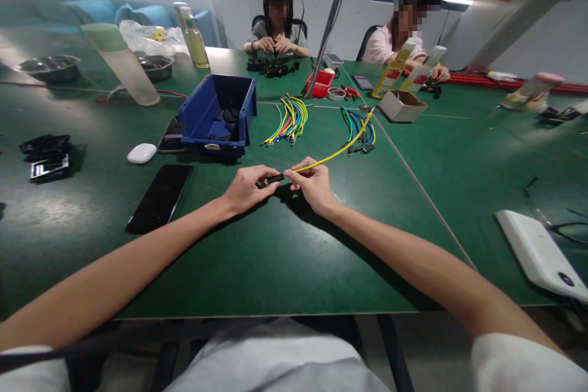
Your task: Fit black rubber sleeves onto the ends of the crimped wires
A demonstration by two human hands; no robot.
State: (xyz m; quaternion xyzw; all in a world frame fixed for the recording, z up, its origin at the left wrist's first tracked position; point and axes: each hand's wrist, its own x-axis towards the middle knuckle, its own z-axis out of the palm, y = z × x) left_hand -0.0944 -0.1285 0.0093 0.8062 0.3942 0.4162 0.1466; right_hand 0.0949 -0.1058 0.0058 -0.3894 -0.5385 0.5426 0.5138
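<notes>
Our white shirt (275, 361) shows below the near edge of the green counter (294, 269). Left of the counter's middle stands a blue bin (229, 149); right of it, toward the far edge, lie a larger wire bundle (301, 115) and a smaller bundle (353, 122). Nearer us, our right hand (315, 187) pinches a yellow wire (342, 150), while our left hand's (248, 187) fingers close on its black sleeve (275, 178).

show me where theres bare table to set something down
Free: table between its near edge, left hand and right hand; also between the carton and white device. Crowded: leftward, around the blue bin, white case and black phone; beyond the hands, by the yellow wire and two wire bundles.
</notes>
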